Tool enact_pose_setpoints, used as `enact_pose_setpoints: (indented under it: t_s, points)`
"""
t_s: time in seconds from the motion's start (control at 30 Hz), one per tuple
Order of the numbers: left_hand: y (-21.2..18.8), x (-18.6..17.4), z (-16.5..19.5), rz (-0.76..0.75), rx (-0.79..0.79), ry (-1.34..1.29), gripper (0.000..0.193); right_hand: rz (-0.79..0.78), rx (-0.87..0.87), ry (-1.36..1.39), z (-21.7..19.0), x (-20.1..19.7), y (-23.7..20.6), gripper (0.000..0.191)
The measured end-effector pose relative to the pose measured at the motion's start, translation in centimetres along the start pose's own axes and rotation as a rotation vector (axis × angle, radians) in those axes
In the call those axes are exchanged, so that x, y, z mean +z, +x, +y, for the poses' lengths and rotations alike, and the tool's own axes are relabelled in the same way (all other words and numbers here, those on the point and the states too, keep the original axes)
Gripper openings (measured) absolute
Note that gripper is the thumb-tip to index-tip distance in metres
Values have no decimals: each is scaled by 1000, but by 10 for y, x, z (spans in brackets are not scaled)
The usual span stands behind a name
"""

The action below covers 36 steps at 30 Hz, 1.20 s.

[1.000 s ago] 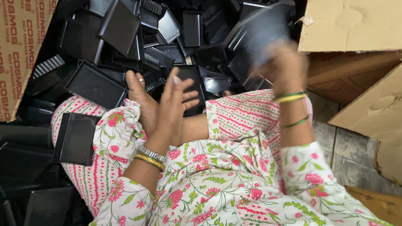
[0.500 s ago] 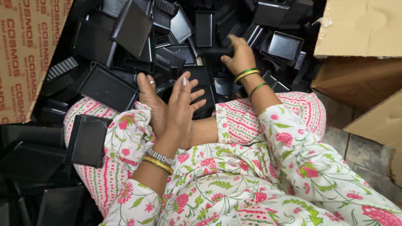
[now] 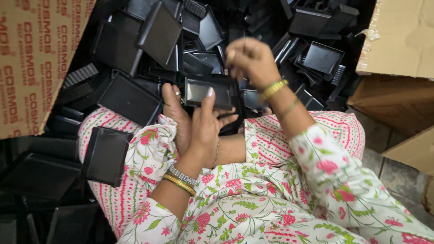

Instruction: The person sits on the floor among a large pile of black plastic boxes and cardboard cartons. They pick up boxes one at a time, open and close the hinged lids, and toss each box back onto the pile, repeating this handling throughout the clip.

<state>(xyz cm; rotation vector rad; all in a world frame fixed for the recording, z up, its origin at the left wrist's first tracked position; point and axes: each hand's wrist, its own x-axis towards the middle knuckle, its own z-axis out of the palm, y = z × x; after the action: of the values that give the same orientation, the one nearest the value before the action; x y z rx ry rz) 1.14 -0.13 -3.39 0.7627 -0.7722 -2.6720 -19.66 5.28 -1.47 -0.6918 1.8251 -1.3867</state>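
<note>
Now left hand (image 3: 205, 130) fingers clamp a black tray (image 3: 210, 92); right hand (image 3: 251, 59) hovers above the pile (image 3: 291, 31), fingers curled together.

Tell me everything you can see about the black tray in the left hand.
The black tray is a small, shallow rectangle with a raised rim and a slightly glossy flat base, apparently moulded plastic. It looks empty. The left hand holds it from below, fingers over its near edge, above the lap. The right hand hovers by its far right corner; contact is unclear. Similar trays lie piled behind.
</note>
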Motion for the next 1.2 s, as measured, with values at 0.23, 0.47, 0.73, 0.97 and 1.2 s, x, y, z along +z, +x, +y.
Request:
enact_pose_setpoints:
  t_s: [0.23, 0.47, 0.73, 0.97, 1.2]
  points:
    - [-9, 6, 14, -8, 170, -31, 54, 262, -442, -886, 101, 8, 66, 51]
    - [-7, 0, 10, 147, 259, -30, 53, 293, -32, -140, 57, -9, 22, 15]
    - [10, -11, -7, 212, 358, 136, 56, -82, 38, 742, -22, -12, -84, 20]
    - [-7, 4, 8, -95, 114, -140, 54, 72, 162, 392, 10, 26, -122, 43]
    - [-12, 10, 10, -43, 152, -13, 72, -87, 13, 392, 2, 23, -135, 65]
